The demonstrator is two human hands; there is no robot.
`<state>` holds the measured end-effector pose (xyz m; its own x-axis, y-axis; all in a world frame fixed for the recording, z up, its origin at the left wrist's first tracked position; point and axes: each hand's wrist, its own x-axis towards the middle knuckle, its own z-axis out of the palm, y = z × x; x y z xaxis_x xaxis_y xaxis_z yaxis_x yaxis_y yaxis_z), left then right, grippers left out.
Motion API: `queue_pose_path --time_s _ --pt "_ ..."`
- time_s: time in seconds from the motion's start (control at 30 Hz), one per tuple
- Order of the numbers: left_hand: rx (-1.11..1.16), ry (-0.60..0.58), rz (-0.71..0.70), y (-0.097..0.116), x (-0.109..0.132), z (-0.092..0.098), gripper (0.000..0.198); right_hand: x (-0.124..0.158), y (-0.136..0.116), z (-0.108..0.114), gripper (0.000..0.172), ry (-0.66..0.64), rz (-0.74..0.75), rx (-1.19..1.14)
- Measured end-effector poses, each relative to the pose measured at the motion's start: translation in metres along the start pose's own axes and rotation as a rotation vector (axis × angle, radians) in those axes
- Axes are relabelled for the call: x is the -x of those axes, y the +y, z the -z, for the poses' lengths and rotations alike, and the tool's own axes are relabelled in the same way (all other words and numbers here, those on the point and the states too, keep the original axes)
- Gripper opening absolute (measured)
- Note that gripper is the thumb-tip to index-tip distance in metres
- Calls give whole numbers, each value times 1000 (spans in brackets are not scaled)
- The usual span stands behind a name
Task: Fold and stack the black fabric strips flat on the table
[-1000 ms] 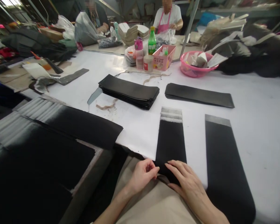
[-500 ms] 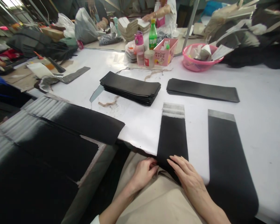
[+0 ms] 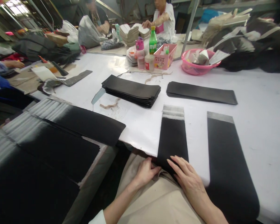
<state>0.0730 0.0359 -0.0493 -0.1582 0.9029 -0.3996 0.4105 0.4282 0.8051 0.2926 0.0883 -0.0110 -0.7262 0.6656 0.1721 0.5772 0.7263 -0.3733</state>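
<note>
My right hand [image 3: 188, 174] lies with its fingers stretched out over the near end of a short stack of black strips [image 3: 172, 133], whose far ends show stepped grey-white bands. By the near left corner of that stack, at the table edge, my left hand [image 3: 146, 172] is closed, thumb against curled fingers. What its fingertips hold is hidden. To the right lies a wider black piece [image 3: 226, 155] with one grey band and a rounded near corner. Farther back rest a thick pile of black strips [image 3: 132, 88] and a thinner pile [image 3: 200, 93].
A board with fanned black pieces [image 3: 49, 140] stands at left. Behind are a pink basin [image 3: 200, 63], a pink box [image 3: 165, 57], a green bottle [image 3: 152, 42] and a pink-capped bottle [image 3: 140, 53]. Co-workers stand across the table; another person's arm [image 3: 12, 64] shows at far left.
The view has tilted slightly upward. My left thumb has stretched toward the right along the stack's near end, while my right hand stays in place. The arm at far left reaches farther in.
</note>
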Motion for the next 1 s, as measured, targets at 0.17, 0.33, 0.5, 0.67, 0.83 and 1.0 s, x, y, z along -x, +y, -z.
queue_pose_path --time_s 0.17,0.33,0.5,0.67,0.83,1.0 --pt "4 -58 -40 1 -1 0 25 -3 -2 1 48 31 5 19" --pt "-31 -56 -86 9 2 2 19 -4 -4 2 47 32 3 20" --pt "-25 -80 -275 30 15 16 15 -4 -4 9 61 -1 -24 -16" --pt "346 -230 -142 51 31 27 28 -4 -1 25 78 -85 -56 -58" --pt "904 -349 117 65 31 23 34 1 7 40 70 -28 47 -2" --pt "1174 -355 266 76 32 23 29 10 0 43 59 14 105 -6"
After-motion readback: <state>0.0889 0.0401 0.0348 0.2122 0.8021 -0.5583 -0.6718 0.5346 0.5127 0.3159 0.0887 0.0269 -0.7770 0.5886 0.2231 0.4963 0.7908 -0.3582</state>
